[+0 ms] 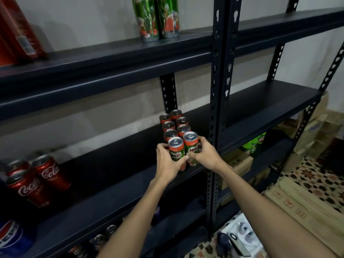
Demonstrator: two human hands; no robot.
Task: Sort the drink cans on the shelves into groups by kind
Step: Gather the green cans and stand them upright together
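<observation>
Nearby, Coca-Cola cans (37, 179); left hand (168, 162), right hand (202, 153) each gripping Milo cans (183, 149).

Both my bare forearms reach up and forward, drawing close together at the wrists. My left hand (168, 162) curls its fingers and thumb round what it grips. My right hand (203, 155) does likewise just beside it, the two thumbs nearly touching.

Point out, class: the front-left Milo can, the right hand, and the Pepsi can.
front-left Milo can (176, 154): head view, on its green label.
right hand (203, 154): head view, on the back of the hand.
Pepsi can (10, 237): head view, on its logo.
</observation>
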